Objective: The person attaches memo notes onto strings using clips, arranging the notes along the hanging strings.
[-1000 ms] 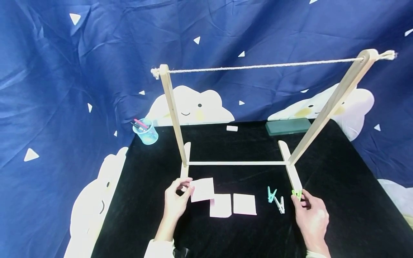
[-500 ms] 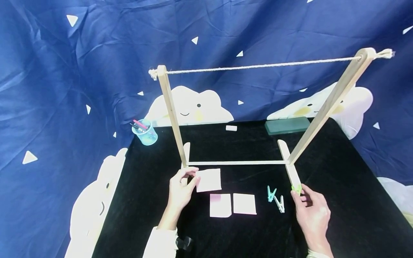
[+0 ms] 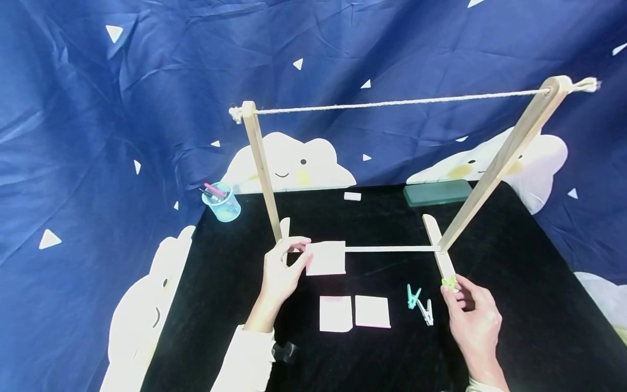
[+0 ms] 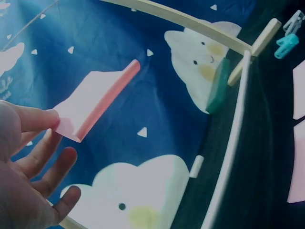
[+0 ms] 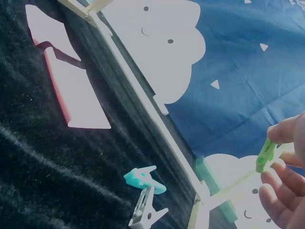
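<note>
No writing, label, brand, number or sign can be read in any of the views. The pale pink square paper notes point(image 3: 355, 312) at the lower middle of the head view are blank on the faces shown, and the dark blue backdrop cloth point(image 3: 147, 81) across the top carries only white triangles and smiling cloud pictures.

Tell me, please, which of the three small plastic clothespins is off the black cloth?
The lime-green plastic clothespin, pinched by the right hand; the teal and white ones lie flat.
</note>
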Demonstrator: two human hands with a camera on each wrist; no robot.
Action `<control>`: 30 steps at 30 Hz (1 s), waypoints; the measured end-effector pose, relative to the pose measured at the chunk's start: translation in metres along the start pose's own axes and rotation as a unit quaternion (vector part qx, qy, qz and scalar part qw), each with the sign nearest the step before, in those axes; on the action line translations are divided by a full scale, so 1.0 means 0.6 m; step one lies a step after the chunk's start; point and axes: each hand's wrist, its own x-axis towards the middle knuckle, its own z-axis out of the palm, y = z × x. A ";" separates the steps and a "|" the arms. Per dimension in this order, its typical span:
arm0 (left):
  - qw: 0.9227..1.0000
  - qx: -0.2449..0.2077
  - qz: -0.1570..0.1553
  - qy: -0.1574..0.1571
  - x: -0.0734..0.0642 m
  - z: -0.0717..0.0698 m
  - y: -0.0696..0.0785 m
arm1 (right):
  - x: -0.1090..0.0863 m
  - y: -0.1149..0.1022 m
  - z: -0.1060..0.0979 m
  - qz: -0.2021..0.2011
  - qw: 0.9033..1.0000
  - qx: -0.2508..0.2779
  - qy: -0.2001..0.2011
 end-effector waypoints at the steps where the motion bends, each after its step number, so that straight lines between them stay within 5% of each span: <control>1: 1.000 0.001 0.002 0.000 0.004 0.000 0.003 | 0.001 -0.002 -0.001 0.001 1.000 0.001 0.000; 15: 0.999 0.006 0.026 0.018 0.051 -0.012 0.020 | 0.020 -0.028 -0.008 0.001 0.999 0.046 -0.006; 30: 0.999 -0.001 0.049 0.020 0.076 -0.025 0.038 | 0.030 -0.057 -0.014 -0.011 0.997 0.077 -0.012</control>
